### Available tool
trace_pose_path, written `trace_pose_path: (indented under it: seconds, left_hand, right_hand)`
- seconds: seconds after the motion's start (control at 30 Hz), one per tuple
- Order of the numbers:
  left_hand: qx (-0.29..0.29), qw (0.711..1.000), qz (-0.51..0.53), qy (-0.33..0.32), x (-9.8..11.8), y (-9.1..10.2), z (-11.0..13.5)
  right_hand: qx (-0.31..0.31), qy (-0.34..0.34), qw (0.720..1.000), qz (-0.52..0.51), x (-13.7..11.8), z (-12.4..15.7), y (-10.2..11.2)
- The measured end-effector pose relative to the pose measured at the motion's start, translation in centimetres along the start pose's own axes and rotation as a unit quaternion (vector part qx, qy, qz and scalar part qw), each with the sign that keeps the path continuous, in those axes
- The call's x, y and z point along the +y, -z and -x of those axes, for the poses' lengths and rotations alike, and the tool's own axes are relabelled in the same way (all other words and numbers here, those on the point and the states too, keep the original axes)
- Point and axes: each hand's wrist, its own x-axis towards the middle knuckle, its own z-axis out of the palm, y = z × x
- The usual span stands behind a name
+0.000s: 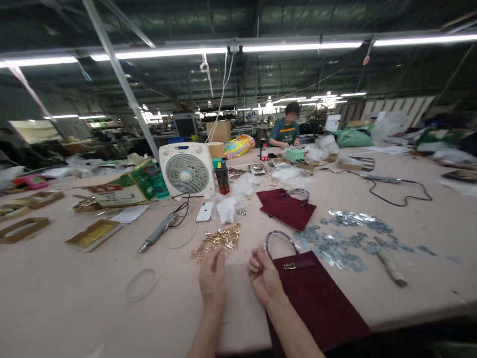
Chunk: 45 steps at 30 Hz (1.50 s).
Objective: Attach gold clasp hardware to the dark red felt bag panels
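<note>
Honestly, the left hand [212,278] is held loosely open near the gold fittings [218,241], and the right hand [263,276] is curled shut just beside the maroon bag [316,303] on the surface [74,308]. Fittings could get scattered if brushed carelessly.

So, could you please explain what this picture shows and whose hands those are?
It comes from a camera worn on a person's head, looking forward and down, so both bare hands are the wearer's own. The left hand is open by a pile of gold fittings. The right hand is curled beside the handle of a dark red bag; whether it holds anything is unclear. The pink table also carries a second red bag, silvery scraps, a white fan and a phone. Another person sits at the far end.
</note>
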Motion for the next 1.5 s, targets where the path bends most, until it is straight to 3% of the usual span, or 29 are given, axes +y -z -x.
trace_pose_path:
  seconds: [0.03,0.1,0.17,0.27,0.43,0.57,0.87,1.5]
  left_hand:
    - [0.003,0.995,0.076,0.069,0.3,-1.4,1.0]
    - [0.011,0.957,0.219,0.191,1.1,-4.2,3.1]
    - [0.005,0.912,0.317,0.260,2.1,-6.5,4.6]
    - [-0.054,0.880,0.382,0.279,3.4,-9.0,5.9]
    - [-0.130,0.880,0.369,0.268,3.4,-11.0,6.6]
    - [-0.148,0.889,0.348,0.258,2.6,-11.5,6.9]
    - [-0.160,0.910,0.300,0.240,3.0,-11.4,6.9]
    - [-0.172,0.933,0.238,0.209,3.4,-11.0,6.8]
  right_hand:
    - [-0.006,0.003,1.000,-0.010,-0.5,-0.1,-0.1]
    - [-0.019,0.013,0.999,-0.023,-1.9,-0.1,-0.1]
    - [-0.032,0.021,0.999,-0.016,-3.5,0.3,0.1]
    - [-0.041,0.025,0.998,0.049,-6.0,0.8,1.1]
    - [-0.026,0.020,0.982,0.184,-8.2,1.1,3.7]
    - [-0.023,0.006,0.978,0.207,-8.1,1.1,4.9]
    - [0.003,0.033,0.970,0.241,-8.0,0.6,5.1]
    - [-0.042,0.037,0.955,0.291,-8.3,1.1,4.5]
